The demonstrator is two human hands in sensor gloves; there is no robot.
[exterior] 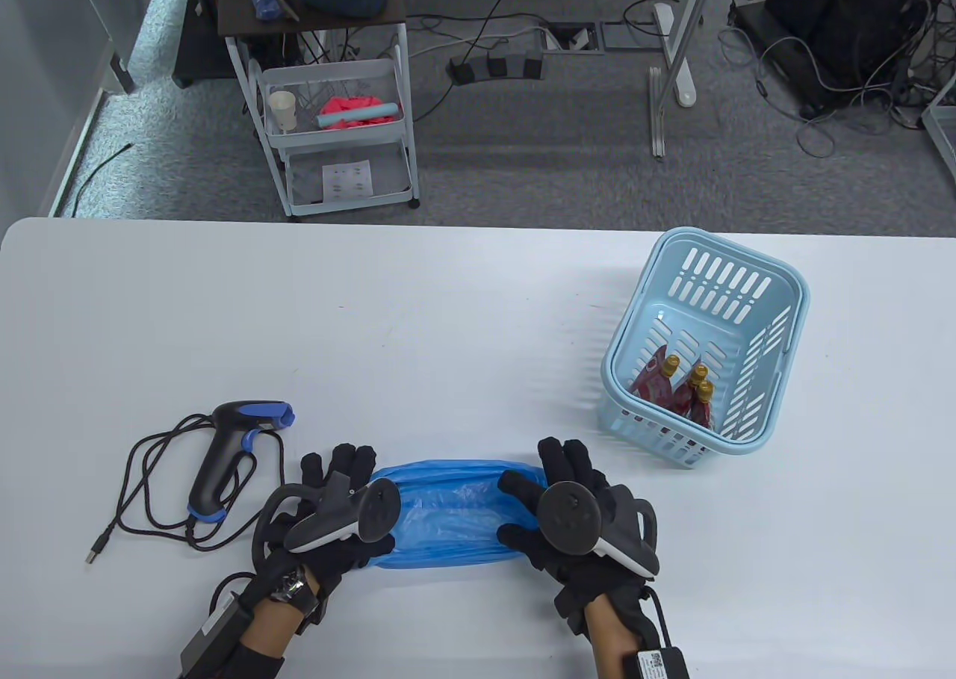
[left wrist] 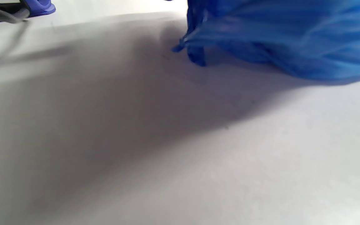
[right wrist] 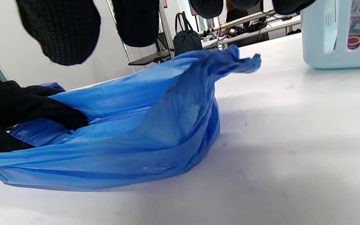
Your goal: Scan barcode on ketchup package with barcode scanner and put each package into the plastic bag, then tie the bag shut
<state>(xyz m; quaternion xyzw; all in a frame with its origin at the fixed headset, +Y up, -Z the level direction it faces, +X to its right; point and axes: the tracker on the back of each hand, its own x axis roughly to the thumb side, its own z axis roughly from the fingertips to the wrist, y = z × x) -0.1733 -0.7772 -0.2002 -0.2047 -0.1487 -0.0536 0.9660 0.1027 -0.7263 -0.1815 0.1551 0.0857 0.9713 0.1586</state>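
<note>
Both the left hand [exterior: 328,515] and right hand [exterior: 575,518] pinch opposite ends of the blue plastic bag [exterior: 448,515] stretched between them, the barcode scanner [exterior: 224,455] just left of the left hand.

— What's on the white table [exterior: 448,320] from where you stand?

— A blue plastic bag [exterior: 452,518] lies flat near the front edge, with a gloved hand at each end. The left hand [exterior: 328,515] rests on its left end, the right hand [exterior: 575,522] on its right end, fingers over the plastic.

— And the scanner?

— The barcode scanner [exterior: 228,447] lies on its side just left of the left hand, its cable [exterior: 149,500] looped beside it.

— The ketchup?

— The red ketchup packages [exterior: 680,391], gold caps up, sit in a light blue basket [exterior: 784,350] to the right, apart from the bag.
</note>
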